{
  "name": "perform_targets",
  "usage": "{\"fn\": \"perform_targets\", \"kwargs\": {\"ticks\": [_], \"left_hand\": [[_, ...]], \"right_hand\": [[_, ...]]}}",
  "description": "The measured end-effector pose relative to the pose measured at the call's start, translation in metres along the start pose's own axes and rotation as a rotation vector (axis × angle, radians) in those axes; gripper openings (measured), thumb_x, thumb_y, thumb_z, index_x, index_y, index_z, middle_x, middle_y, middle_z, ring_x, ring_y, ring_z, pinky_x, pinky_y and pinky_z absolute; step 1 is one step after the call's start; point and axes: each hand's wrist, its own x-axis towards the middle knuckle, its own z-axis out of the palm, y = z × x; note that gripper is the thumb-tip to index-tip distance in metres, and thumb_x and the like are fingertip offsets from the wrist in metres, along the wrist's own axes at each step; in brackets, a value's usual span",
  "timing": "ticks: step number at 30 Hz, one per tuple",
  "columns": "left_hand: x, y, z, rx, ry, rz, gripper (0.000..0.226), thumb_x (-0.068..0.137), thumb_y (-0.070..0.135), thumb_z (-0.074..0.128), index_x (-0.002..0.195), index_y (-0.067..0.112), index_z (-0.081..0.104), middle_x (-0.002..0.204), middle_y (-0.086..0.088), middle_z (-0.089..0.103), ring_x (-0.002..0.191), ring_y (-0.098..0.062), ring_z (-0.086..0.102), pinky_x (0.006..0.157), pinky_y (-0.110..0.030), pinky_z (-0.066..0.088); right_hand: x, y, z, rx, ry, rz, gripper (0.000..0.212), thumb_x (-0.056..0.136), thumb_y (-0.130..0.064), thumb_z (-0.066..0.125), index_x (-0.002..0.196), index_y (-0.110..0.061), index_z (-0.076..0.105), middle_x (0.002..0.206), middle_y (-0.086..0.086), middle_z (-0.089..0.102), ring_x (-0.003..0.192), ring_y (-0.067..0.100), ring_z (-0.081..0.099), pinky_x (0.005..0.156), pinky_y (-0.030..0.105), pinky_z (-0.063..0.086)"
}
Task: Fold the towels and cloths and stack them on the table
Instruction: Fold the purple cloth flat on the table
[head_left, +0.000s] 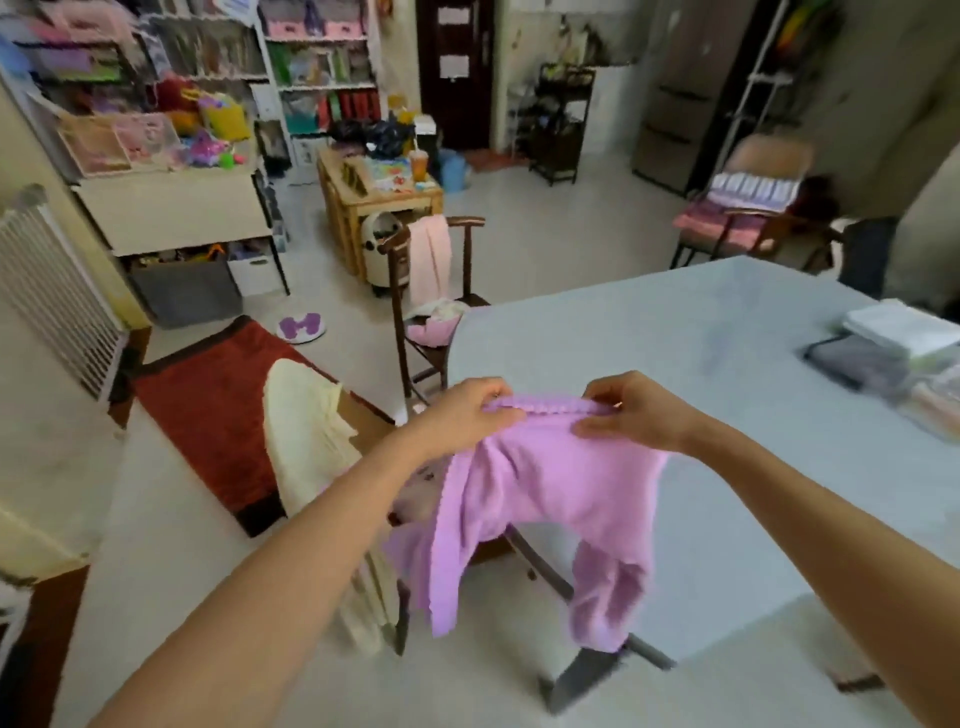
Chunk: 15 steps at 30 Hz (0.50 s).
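Note:
I hold a lilac cloth (545, 493) up in the air over the near left edge of the pale blue table (701, 332). My left hand (467, 410) and my right hand (634, 410) each pinch its top hem, close together, and the rest hangs down loose in folds. At the table's far right edge lies a stack of folded cloths (893, 348), white on top, grey and pale ones beside it. A cream towel (311, 447) is draped over the near chair to my left. A pink towel (428, 257) hangs on the far wooden chair.
The far wooden chair (410, 322) also holds crumpled white and pink cloths on its seat. A red rug (218, 410) lies on the floor at left. Shelves, a small wooden table (384, 197) and a padded chair (748, 208) stand further back.

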Motion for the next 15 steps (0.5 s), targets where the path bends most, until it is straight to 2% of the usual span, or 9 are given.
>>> {"fn": "perform_targets", "kwargs": {"ticks": [4, 7, 9, 11, 12, 13, 15], "left_hand": [[0.027, 0.04, 0.041, 0.234, -0.109, 0.092, 0.038, 0.091, 0.018, 0.061, 0.063, 0.018, 0.035, 0.061, 0.005, 0.037, 0.058, -0.011, 0.035, 0.055, -0.026, 0.026], [0.051, 0.067, 0.074, 0.434, -0.12, 0.094, 0.037, 0.087, 0.003, 0.052, 0.06, 0.02, 0.033, 0.065, 0.003, 0.042, 0.069, -0.024, 0.05, 0.059, -0.03, 0.031], [0.069, 0.085, 0.097, 0.523, -0.091, 0.042, 0.033, 0.081, -0.003, 0.045, 0.06, 0.019, 0.034, 0.073, -0.006, 0.051, 0.079, -0.033, 0.058, 0.062, -0.032, 0.038], [0.09, 0.101, 0.12, 0.595, -0.07, -0.013, 0.028, 0.077, -0.008, 0.044, 0.063, 0.015, 0.043, 0.085, -0.014, 0.058, 0.086, -0.036, 0.062, 0.063, -0.033, 0.043], [0.1, 0.111, 0.134, 0.608, -0.079, -0.053, 0.023, 0.078, -0.01, 0.048, 0.072, 0.012, 0.053, 0.093, -0.016, 0.061, 0.092, -0.036, 0.063, 0.065, -0.033, 0.048], [0.113, 0.118, 0.147, 0.567, -0.075, -0.095, 0.021, 0.08, -0.009, 0.052, 0.089, 0.007, 0.062, 0.106, -0.016, 0.062, 0.099, -0.036, 0.062, 0.068, -0.032, 0.052], [0.136, 0.138, 0.169, 0.43, -0.068, -0.186, 0.032, 0.09, 0.0, 0.056, 0.122, 0.002, 0.059, 0.127, -0.016, 0.057, 0.101, -0.03, 0.061, 0.07, -0.025, 0.054]], "right_hand": [[-0.052, 0.05, -0.033, -0.159, 0.245, 0.122, 0.048, 0.081, -0.022, 0.072, 0.052, -0.018, 0.035, 0.049, -0.006, 0.033, 0.052, 0.016, 0.031, 0.053, 0.031, 0.026], [-0.086, 0.085, -0.06, -0.226, 0.37, 0.243, 0.044, 0.082, -0.025, 0.07, 0.052, -0.018, 0.039, 0.05, -0.005, 0.039, 0.054, 0.019, 0.037, 0.052, 0.031, 0.029], [-0.106, 0.112, -0.076, -0.223, 0.378, 0.264, 0.049, 0.082, -0.027, 0.07, 0.051, -0.017, 0.034, 0.049, -0.004, 0.035, 0.055, 0.02, 0.033, 0.051, 0.031, 0.027], [-0.126, 0.136, -0.092, -0.21, 0.29, 0.264, 0.054, 0.082, -0.033, 0.072, 0.052, -0.017, 0.03, 0.049, -0.004, 0.029, 0.052, 0.016, 0.027, 0.051, 0.03, 0.023], [-0.135, 0.149, -0.101, -0.215, 0.223, 0.281, 0.055, 0.082, -0.034, 0.073, 0.052, -0.017, 0.029, 0.05, -0.004, 0.028, 0.051, 0.014, 0.025, 0.049, 0.028, 0.022], [-0.145, 0.163, -0.112, -0.246, 0.147, 0.322, 0.054, 0.08, -0.033, 0.074, 0.053, -0.016, 0.03, 0.05, -0.004, 0.029, 0.05, 0.013, 0.025, 0.047, 0.025, 0.021], [-0.16, 0.193, -0.138, -0.381, 0.005, 0.443, 0.048, 0.077, -0.03, 0.075, 0.053, -0.015, 0.036, 0.052, -0.003, 0.037, 0.049, 0.013, 0.032, 0.044, 0.022, 0.023]]}}
